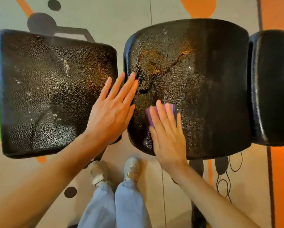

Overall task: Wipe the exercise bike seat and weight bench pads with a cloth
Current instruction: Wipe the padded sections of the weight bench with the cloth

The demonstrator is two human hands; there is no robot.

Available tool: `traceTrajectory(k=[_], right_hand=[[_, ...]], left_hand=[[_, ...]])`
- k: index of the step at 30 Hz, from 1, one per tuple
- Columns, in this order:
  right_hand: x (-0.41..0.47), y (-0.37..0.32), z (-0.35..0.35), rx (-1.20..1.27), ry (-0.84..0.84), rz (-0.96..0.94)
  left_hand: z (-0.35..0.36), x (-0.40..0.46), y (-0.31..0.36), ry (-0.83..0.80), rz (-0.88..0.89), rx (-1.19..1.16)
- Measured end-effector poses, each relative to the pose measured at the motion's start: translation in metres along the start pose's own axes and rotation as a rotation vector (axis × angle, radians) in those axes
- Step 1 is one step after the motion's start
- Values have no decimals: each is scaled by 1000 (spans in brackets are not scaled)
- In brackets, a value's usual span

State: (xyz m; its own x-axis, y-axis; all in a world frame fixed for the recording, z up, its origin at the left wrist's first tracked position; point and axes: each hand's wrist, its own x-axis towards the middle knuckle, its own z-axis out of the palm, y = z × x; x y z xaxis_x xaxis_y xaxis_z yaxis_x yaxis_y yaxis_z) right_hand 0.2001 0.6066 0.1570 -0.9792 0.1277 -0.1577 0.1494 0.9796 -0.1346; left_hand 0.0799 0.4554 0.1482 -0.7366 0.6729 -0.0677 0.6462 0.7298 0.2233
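A small purple cloth (156, 112) is lying flat on the near left part of the middle pad (203, 79), a wide, rounded black cushion with pebbled vinyl skin. The right hand (166, 134) is pressing the cloth down with straight fingers held close together, palm flat, so that only the cloth's upper and left edges are showing past the fingertips. The vinyl around it is looking worn: creases and cracked, torn patches are running across the centre, catching orange glints, with a few pale specks higher up.

The left hand (112, 109) is lying spread and flat, fingers straight, bridging the narrow gap between this pad and the squarer left pad (47, 89), fingertips touching the middle pad's edge. The left pad is carrying the same grainy texture, dimpled in the middle and dotted with whitish flecks. A third, smooth glossy black pad (274, 88) is sitting just beside the middle one on the right.

Below, pale sneakers (115, 171) and light blue trousers (119, 206) are standing on a grey floor (121, 12) with orange shapes and dark dots; thin black cords (226, 176) are trailing at the right.
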Motion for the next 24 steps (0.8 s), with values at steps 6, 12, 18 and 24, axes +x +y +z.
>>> traceTrajectory(k=[6, 12, 18, 24], right_hand=[[24, -21, 8, 47, 77, 108], [-4, -22, 7, 69, 6, -8], [29, -31, 8, 47, 62, 20], [16, -30, 6, 70, -6, -91]], left_hand=[[-10, -1, -8, 40, -31, -112], [-17, -9, -34, 50, -135, -96], [-13, -8, -33, 71, -131, -80], [-13, -8, -32, 90, -128, -92]])
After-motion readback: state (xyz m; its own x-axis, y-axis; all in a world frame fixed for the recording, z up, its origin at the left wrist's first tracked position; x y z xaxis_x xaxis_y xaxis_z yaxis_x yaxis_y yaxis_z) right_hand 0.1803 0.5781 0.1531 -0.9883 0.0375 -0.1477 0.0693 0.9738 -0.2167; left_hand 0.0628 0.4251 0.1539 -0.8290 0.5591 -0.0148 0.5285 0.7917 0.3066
